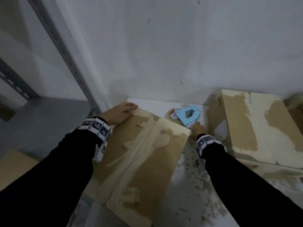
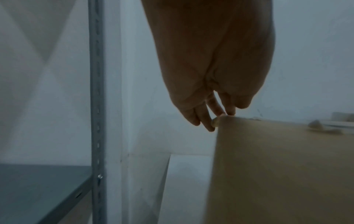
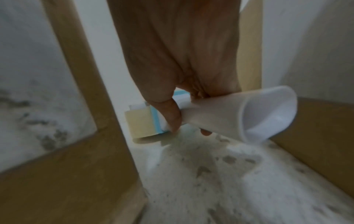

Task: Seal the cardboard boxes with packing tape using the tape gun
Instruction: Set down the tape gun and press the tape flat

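Observation:
A closed cardboard box with torn, peeled patches lies before me on a white table; a strip of tape runs along its middle seam. My left hand lies flat on the box's far left corner, fingers straight over the edge of the box. My right hand grips the white handle of a light-blue tape gun just past the box's far right corner. The tape roll faces away from the wrist camera, and my thumb curls round the handle.
A second worn cardboard box stands at the right, close to the tape gun. A grey metal shelf upright and shelf board are at the left. The white wall rises right behind. Paper scraps litter the table between the boxes.

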